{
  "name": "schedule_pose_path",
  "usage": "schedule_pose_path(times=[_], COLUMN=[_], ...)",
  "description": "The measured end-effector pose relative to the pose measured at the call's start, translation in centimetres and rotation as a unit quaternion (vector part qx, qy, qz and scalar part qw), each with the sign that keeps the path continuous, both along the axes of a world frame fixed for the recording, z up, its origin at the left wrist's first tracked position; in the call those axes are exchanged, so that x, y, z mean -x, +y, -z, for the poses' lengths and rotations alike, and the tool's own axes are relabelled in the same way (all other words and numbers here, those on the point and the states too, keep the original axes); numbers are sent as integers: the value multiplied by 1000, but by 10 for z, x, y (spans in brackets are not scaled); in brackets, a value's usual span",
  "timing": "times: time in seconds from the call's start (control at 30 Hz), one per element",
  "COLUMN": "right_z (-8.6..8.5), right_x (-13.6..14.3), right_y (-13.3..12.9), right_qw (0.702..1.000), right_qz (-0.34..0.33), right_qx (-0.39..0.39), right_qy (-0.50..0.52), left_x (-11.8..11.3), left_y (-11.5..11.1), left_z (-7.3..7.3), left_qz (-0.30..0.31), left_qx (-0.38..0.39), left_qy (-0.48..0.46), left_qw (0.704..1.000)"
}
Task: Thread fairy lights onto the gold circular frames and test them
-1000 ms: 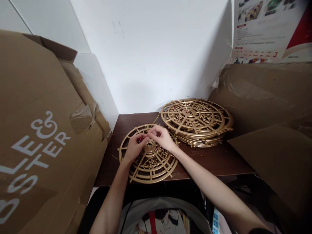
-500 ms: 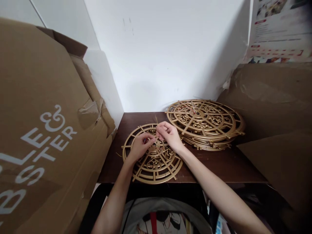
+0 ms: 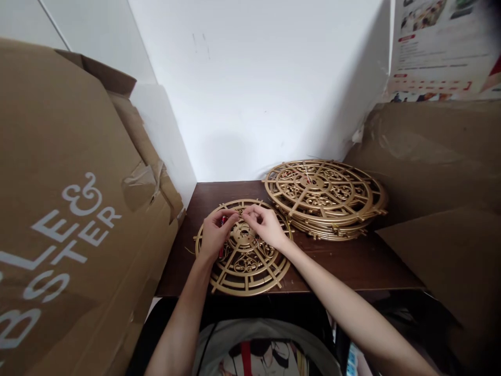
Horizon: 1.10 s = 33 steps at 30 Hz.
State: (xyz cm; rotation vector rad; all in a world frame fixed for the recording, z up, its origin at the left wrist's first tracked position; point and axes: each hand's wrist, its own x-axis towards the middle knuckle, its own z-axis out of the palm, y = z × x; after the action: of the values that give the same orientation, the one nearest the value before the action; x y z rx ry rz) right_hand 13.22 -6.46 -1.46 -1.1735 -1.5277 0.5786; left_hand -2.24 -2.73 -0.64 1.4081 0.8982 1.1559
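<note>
Fingertips of the right hand (image 3: 270, 227) have dropped from their higher place of half a second ago and are now almost level with those of the left hand (image 3: 215, 233); the discs keep their places. Work is in progress at the centre of the frame, where both hands meet above the hub of a gold openwork disc (image 3: 238, 242) lying flat on the dark worktop (image 3: 332, 267). Left grip: narrow, thumb and forefinger drawn together, with a red item (image 3: 222, 253) showing beside and below the palm; whether it is held cannot be told. Right grip: likewise narrow, its tips just beside the left ones; anything pinched between them is too fine to make out. A thin yellow strand (image 3: 189, 250) projects beyond the disc's left edge. Right of centre, a stack of similar discs (image 3: 318, 184) rests near the white wall (image 3: 250, 104), a pale strand visible at the topmost hub. Judged by these positions, the disc under the hands is unfinished, its centre being the part in hand. Whether the stacked discs are completed or waiting cannot be told, nor can their number, so the remaining share stays uncertain.
</note>
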Motion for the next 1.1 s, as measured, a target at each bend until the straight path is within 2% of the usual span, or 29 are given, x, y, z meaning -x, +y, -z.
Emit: schedule_pose_path(times=[0.33,0.57,0.7,0.87,1.0,1.1], right_z=[-1,4,3,7,11,12], right_x=[-4,-8,-9,-11,-11,-9], right_y=[1,9,8,5,7,8], right_qw=[1000,999,994,967,954,955], right_qz=[-20,34,49,62,42,35], right_qx=[-11,-19,-91,-205,-230,-234], right_qy=[-15,12,-48,-141,-186,-177], left_x=[-1,-2,-2,-2,-2,-2], left_y=[0,3,5,5,3,2], left_z=[-2,4,6,7,5,3], left_qz=[5,-40,-65,-72,-60,-52], left_qx=[0,-20,-55,-110,-126,-125], left_qy=[-18,-13,13,52,55,54], left_qw=[1000,999,996,990,989,989])
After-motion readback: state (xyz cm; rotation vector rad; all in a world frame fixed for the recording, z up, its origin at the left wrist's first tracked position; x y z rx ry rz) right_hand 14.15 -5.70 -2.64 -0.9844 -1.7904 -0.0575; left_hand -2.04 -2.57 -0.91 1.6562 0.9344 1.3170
